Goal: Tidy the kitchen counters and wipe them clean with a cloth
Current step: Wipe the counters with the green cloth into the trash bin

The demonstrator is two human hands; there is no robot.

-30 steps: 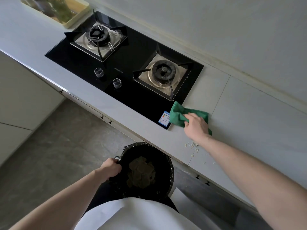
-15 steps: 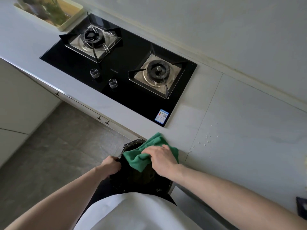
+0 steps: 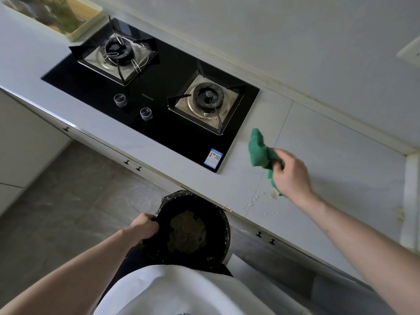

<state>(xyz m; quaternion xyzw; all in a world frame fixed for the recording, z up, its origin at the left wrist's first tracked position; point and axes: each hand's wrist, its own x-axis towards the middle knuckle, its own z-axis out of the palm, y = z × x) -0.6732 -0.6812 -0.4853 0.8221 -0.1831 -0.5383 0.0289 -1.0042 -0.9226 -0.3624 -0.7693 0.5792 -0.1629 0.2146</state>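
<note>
My right hand (image 3: 289, 173) grips a bunched green cloth (image 3: 259, 151) over the grey counter (image 3: 329, 155), just right of the hob. Pale crumbs (image 3: 256, 200) lie scattered on the counter below that hand, some at the front edge. My left hand (image 3: 145, 225) holds the rim of a black-lined bin (image 3: 218, 244) that sits just under the counter's front edge. Brownish scraps lie inside the bin.
A black glass gas hob (image 3: 163, 64) with two burners and two knobs is set into the counter on the left. A pale tray (image 3: 86, 30) with greenery stands at the far left corner. Drawer pulls run below the counter edge. A grey floor (image 3: 56, 212) lies left of the bin.
My right hand swept the cloth from beside the hob down over the bin, then carried it back up onto the counter right of the hob. My left hand stayed on the bin's rim.
</note>
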